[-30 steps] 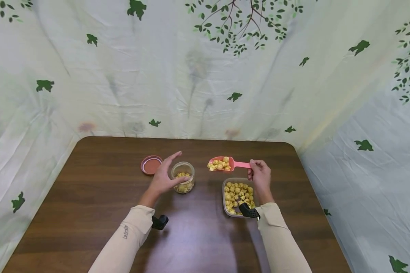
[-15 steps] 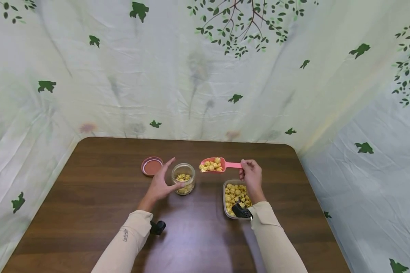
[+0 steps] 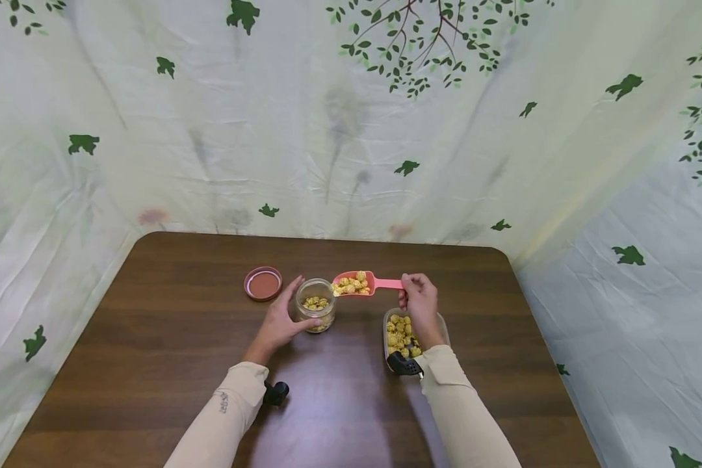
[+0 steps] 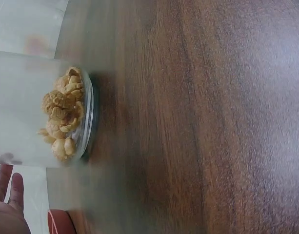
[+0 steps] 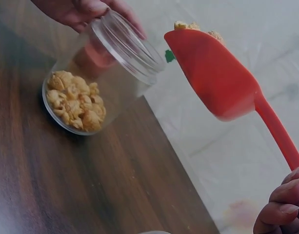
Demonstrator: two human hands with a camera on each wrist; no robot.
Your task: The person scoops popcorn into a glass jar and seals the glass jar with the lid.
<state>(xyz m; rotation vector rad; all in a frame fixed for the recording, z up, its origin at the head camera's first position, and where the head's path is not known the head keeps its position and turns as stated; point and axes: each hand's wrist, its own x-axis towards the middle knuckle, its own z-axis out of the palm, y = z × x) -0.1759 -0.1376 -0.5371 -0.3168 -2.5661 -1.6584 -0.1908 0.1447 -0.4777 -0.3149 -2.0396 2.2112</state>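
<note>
My right hand (image 3: 419, 309) pinches the handle of a pink-red scoop (image 5: 217, 78). Caramel popcorn (image 3: 353, 283) fills the scoop, whose tip is right at the rim of an open glass jar (image 3: 327, 320) in the head view. Some popcorn (image 5: 76, 100) lies in the bottom of the jar, which stands upright on the table. My left hand (image 3: 277, 325) is at the jar's left side, thumb across its front and fingers fairly straight along the far side. In the left wrist view, fingers (image 4: 16, 190) show close beside the glass.
A plastic tub (image 3: 446, 328) of popcorn sits below my right hand, partly covered by it and the wrist camera. The jar's red lid (image 3: 263, 284) lies left of the jar on the brown table (image 3: 181, 338). A leaf-patterned curtain (image 3: 281, 130) hangs behind.
My right hand has carried the loaded scoop leftward from above the tub to the jar's rim. My left hand has closed in on the jar, which stays in place.
</note>
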